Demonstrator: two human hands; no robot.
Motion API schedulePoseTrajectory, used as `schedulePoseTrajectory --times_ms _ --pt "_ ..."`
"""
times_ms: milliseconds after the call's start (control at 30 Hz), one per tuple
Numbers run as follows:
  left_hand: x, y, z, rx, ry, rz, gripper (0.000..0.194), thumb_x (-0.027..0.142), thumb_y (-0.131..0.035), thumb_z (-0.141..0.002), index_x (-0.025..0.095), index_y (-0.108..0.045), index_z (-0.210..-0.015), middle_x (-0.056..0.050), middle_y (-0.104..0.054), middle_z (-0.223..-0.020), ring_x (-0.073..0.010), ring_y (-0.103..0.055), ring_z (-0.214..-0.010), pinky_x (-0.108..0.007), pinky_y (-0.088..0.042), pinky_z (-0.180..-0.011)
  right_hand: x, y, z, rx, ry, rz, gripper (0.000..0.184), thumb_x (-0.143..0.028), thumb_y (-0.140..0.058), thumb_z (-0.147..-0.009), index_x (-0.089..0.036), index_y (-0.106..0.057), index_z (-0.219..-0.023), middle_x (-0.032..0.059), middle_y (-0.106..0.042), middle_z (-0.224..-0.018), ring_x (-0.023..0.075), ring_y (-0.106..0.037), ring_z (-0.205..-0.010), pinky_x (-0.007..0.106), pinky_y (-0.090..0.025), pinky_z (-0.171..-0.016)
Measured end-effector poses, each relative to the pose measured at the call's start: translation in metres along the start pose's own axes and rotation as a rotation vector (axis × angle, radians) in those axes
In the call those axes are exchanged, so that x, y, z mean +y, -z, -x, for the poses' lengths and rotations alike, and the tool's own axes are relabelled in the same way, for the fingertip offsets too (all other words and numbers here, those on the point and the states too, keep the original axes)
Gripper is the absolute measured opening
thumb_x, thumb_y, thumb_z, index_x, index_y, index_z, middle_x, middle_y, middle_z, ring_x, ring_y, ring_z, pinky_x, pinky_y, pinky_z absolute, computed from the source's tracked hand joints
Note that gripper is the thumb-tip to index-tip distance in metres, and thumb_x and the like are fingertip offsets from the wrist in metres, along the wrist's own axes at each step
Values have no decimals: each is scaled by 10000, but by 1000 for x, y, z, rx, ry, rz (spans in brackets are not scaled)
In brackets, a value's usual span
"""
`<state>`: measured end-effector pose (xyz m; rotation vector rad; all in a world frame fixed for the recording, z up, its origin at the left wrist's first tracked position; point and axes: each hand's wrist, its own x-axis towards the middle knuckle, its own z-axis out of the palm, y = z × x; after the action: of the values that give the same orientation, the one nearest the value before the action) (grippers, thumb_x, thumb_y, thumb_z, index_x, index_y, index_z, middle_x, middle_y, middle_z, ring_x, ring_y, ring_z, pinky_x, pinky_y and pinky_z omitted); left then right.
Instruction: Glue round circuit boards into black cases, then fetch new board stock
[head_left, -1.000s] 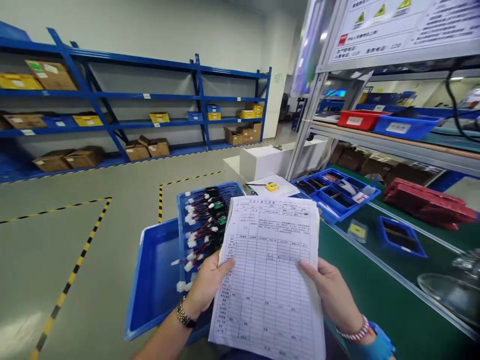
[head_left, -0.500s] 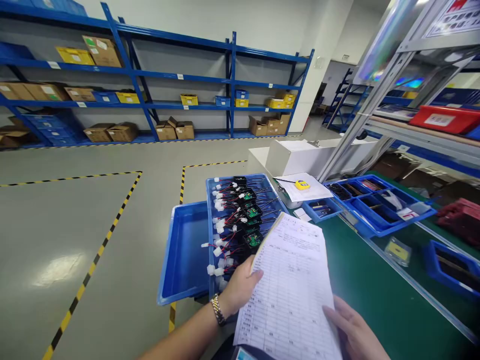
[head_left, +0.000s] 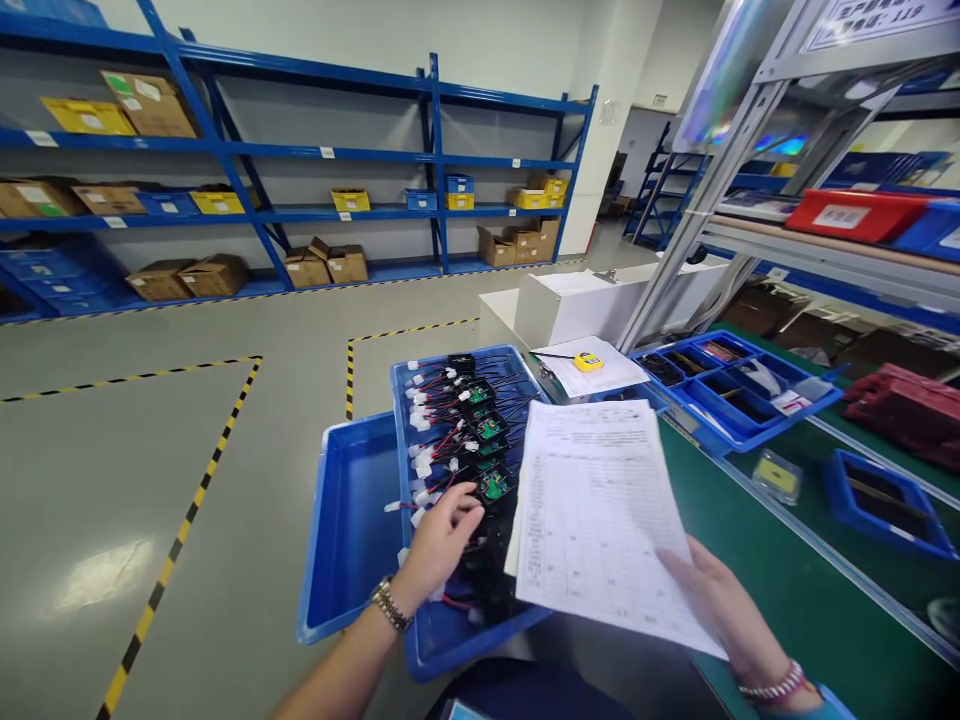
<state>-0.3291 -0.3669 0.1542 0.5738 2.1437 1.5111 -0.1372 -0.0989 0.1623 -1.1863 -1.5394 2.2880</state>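
Note:
My right hand (head_left: 731, 610) grips a stack of printed sheets (head_left: 604, 520) at its right edge, with the thumb on top. A table of rows covers the top sheet. My left hand (head_left: 442, 535) is off the paper, over the blue tray (head_left: 480, 655), with bent fingers apart and nothing visible in them. Close to its fingertips is a green circuit board (head_left: 495, 486) in a black housing. Several such boards with red and black wires and white connectors (head_left: 421, 465) lie in rows in that tray. The papers hide part of the tray's right side.
An empty blue bin (head_left: 349, 540) stands left of the tray. On the green bench (head_left: 750, 570) are a divided blue tray (head_left: 739, 400), a small blue bin (head_left: 889, 500) and a yellow tape measure (head_left: 589, 361) on a clipboard. A metal frame (head_left: 690, 190) rises behind the bench.
My left hand has let go of the papers and moved left over the boards. My right hand now holds the stack alone, shifted slightly right. The view has turned slightly right.

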Motion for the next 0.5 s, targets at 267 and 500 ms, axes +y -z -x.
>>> schedulePoseTrajectory --times_ms 267,500 --pt "26 22 -106 98 -390 -640 431 366 -613 -717 177 -554 -1100 -130 -532 -1170 -301 -445 -1121 -432 -337 -960 -3 5 -8 -7 -25 -67 447 -340 -711 -645 -204 -584 -1051 90 -673 -1020 307 -639 -899 446 -537 -759" --pt "18 13 -150 66 -334 -608 388 266 -642 -681 167 -565 -1048 -119 -589 -1064 -272 -534 -1000 -391 -396 -895 -5 9 -31 -34 -67 -123 404 -317 -720 -637 -207 -584 -1001 80 -681 -992 310 -634 -911 432 -540 -716"
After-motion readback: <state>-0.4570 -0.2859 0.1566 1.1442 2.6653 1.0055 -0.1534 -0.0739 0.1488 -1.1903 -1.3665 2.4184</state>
